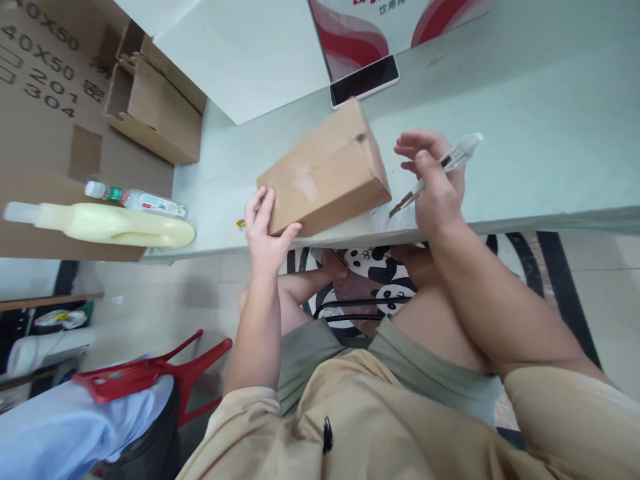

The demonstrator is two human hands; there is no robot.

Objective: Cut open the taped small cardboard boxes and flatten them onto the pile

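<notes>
In the head view, the left hand (264, 230) is clamped on the near left corner of a cardboard box (320, 170), at the centre of the frame; its thumb lies along the near side, and its fingers are slightly parted and bent over the left end. The box is set at a slant, its right end higher in the frame, and part of its outline is blurred; whether its whole underside rests on the table (530, 140) cannot be told. The right hand (440, 190), right of centre, is closed on a knife (461, 153), the thumb laid against it and the fingers curled loosely, their tips slightly apart. The blade points down and to the left, near the right end of the box; contact between the two is not seen. A phone (365, 81) lies just above the box in the frame, at the foot of a red and white carton (350, 40). A small yellow item (240, 223) is just beside the left fingers. At the left of the frame, a pale yellow bottle (130, 225) and a clear bottle (155, 202) lie side by side, below an open brown carton (165, 110).
</notes>
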